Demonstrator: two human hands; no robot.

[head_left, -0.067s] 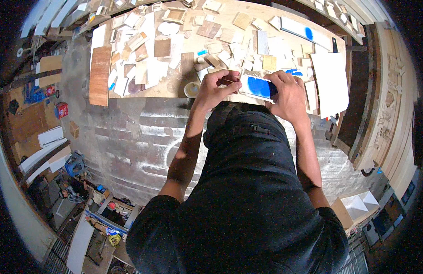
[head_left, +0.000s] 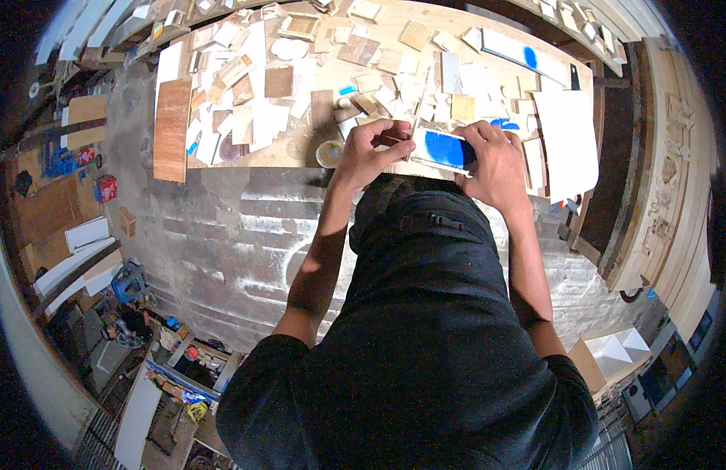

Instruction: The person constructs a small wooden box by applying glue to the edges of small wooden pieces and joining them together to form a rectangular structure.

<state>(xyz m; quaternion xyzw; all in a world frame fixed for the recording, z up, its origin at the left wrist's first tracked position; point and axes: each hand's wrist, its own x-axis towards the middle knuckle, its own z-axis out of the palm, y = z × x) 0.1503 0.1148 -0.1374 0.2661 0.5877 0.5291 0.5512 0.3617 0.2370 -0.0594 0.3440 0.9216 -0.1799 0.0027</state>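
Observation:
My right hand (head_left: 494, 160) grips the right end of a small box-like piece with white edges and a bright blue inside (head_left: 443, 150), just over the table's near edge. At its left end, my left hand (head_left: 376, 153) is closed in a pinch, thumb against fingertips. Something thin and brownish shows between those fingers, too small to make out. Just left of that hand stands a small round cup (head_left: 329, 153). Beyond the hands, a yellowish wood block (head_left: 462, 106) and a thin upright strip of wood (head_left: 423, 98) are on the table.
Wood offcuts, white boards and small wooden boxes (head_left: 298, 27) cover the worktable (head_left: 300, 160). A brown board (head_left: 171, 129) overhangs its left end; a large white sheet (head_left: 570, 145) lies at the right. Stacked lumber (head_left: 668, 180) lines the right side. Tools and boxes sit on the floor, lower left.

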